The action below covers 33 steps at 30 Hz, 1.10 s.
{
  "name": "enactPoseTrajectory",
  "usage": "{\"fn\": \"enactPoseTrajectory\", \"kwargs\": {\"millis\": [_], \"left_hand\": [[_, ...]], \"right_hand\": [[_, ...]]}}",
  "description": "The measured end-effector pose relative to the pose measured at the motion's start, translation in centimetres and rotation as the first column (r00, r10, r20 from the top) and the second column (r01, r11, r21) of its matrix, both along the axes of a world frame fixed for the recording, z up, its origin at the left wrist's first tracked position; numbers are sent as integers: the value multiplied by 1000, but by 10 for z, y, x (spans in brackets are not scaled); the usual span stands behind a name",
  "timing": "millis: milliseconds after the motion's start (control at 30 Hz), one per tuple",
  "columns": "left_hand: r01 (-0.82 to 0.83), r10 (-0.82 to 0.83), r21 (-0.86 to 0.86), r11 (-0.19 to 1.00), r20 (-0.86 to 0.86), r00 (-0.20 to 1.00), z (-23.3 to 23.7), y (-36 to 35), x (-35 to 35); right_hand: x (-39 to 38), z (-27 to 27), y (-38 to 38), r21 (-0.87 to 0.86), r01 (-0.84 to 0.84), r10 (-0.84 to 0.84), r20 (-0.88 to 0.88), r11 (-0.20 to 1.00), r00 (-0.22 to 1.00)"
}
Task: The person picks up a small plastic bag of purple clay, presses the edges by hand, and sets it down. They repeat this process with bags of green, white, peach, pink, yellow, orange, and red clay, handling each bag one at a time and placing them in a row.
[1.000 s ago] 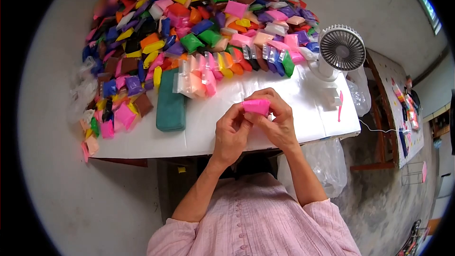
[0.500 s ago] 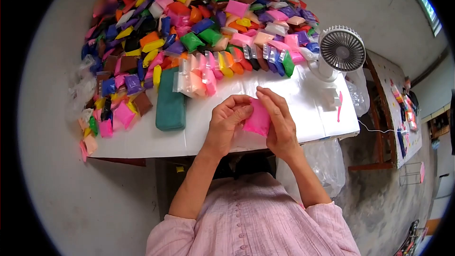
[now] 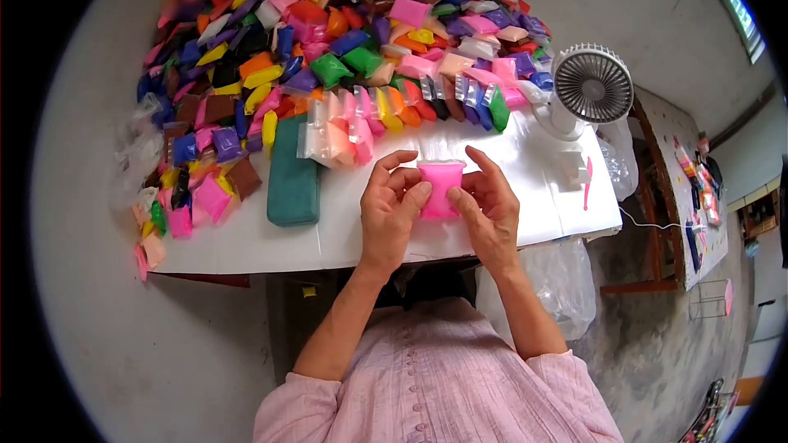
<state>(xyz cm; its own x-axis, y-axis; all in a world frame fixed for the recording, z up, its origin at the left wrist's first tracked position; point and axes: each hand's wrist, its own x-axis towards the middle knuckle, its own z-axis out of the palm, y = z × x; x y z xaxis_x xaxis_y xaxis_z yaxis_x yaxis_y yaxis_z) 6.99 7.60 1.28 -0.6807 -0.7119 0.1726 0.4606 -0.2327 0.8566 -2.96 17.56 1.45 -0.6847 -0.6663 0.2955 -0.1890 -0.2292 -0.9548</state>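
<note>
A bright pink packet (image 3: 441, 190) with a clear top edge is held upright over the white table (image 3: 377, 238). My left hand (image 3: 391, 217) pinches its left side, thumb on the front. On the right side my right hand (image 3: 490, 213) grips it the same way, thumb pressed to the front and index finger raised. Beyond the hands stands a row of clear-topped packets (image 3: 394, 108) in several colours. A teal case (image 3: 294, 176) lies left of my left hand.
A large heap of coloured packets (image 3: 332, 70) covers the far and left parts of the table. At the right stand a white fan (image 3: 593, 86) and a pink tool (image 3: 588, 184). Clear plastic bags (image 3: 558, 287) hang below the table's right edge.
The pink packet has turned upright, its clear top edge now showing. My right hand has shifted from across the packet to its right side, and both thumbs now press its front.
</note>
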Motion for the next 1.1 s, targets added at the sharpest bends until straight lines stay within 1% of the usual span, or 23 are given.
{"fn": "enactPoseTrajectory", "kwargs": {"millis": [100, 200, 300, 400, 433, 467, 533, 633, 800, 833, 900, 933, 1000, 1100], "left_hand": [[14, -13, -96, 995, 5, 1000, -2, -1, 2], [65, -63, -113, 991, 25, 998, -6, -3, 2], [-22, 23, -66, 998, 12, 1000, 1, 2, 0], [-92, 116, -234, 968, 90, 989, -4, 4, 8], [-57, 148, -403, 913, 198, 969, -3, 3, 13], [-8, 185, -528, 849, 283, 941, -1, 3, 16], [-12, 308, -733, 680, 272, 912, 7, 10, 17], [-76, 404, -827, 557, 189, 895, 2, 12, 13], [-46, 510, -931, 361, 156, 846, -4, 12, 12], [-43, 526, -946, 322, 141, 839, -5, 12, 12], [-62, 526, -956, 288, 104, 844, -7, 11, 11], [-72, 526, -960, 271, 85, 846, -7, 11, 10], [-76, 519, -952, 296, 93, 850, -7, 9, 11], [-60, 501, -937, 344, 129, 856, -6, 7, 14]], "right_hand": [[3, 4, -2, -10, 4, -4, 28, 1000, 1000], [3, 3, -3, -46, -5, 7, 49, 999, 999], [1, 1, -5, -71, 0, 3, 42, 997, 999], [-6, 1, -4, -28, 49, -46, 108, 998, 993], [-7, 1, -4, 5, 62, -63, 101, 998, 993], [-8, 1, -5, 39, 75, -78, 95, 996, 992], [-9, 0, -7, 86, 96, -104, 92, 992, 990], [-10, -4, -10, 119, 114, -126, 97, 986, 987], [-10, -4, -9, 150, 131, -146, 92, 980, 985], [-10, -6, -9, 148, 125, -135, 55, 981, 989], [-11, -6, -10, 144, 111, -110, -20, 983, 994], [-10, -1, -7, 178, 94, -87, -46, 980, 995], [-10, 13, 2, 245, 60, -38, -95, 968, 995], [-21, 9, 20, 311, 30, 67, -295, 950, 953]]}}
